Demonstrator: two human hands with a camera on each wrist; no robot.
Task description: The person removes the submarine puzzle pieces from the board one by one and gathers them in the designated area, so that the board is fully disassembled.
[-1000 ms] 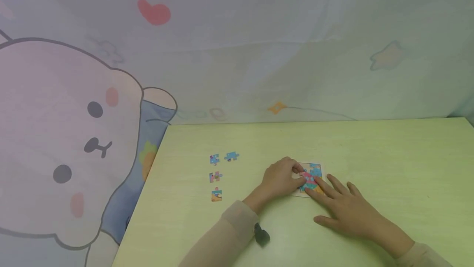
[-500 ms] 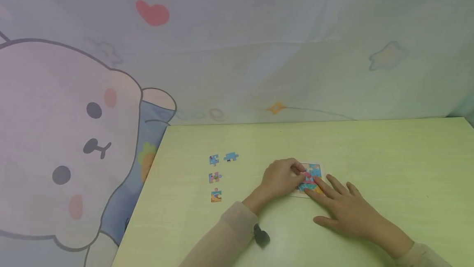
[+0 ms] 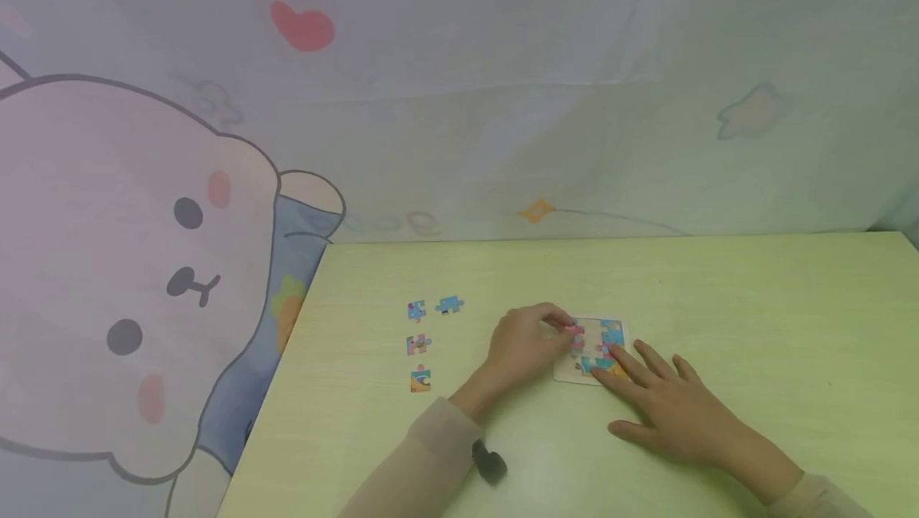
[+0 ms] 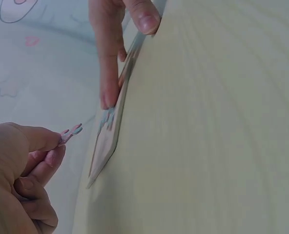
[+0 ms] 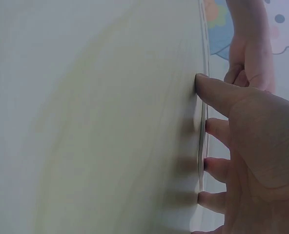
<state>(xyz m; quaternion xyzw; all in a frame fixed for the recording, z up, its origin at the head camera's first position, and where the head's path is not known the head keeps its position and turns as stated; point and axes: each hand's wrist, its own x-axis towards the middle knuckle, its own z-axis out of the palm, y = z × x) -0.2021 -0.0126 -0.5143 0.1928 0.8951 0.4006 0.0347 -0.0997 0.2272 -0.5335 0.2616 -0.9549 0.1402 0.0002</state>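
A pink and blue jigsaw piece [image 4: 71, 133] is pinched between the thumb and index finger of my left hand [image 3: 522, 345]. In the left wrist view it is raised off the puzzle tray [image 4: 104, 146]. From the head, piece and fingers overlap the left side of the shallow tray [image 3: 565, 374]. Blue, pink and orange pieces line the tray's right and bottom; its pale middle shows bare. My right hand [image 3: 678, 414] lies with fingers extended, fingertips on the tray's right part, thumb apart on the table. In the right wrist view, its fingers [image 5: 215, 170] reach the tray's edge.
Several loose jigsaw pieces lie left on the pale table [image 3: 754, 286]: a blue one [image 3: 449, 305], a blue corner one [image 3: 416, 310], a pink one [image 3: 418, 344] and an orange-teal one [image 3: 420, 380]. Behind the table hangs a printed cloth [image 3: 459, 103].
My left hand has moved left with the pinched piece, away from the tray's middle, uncovering the bare floor there. The right hand stays in place.
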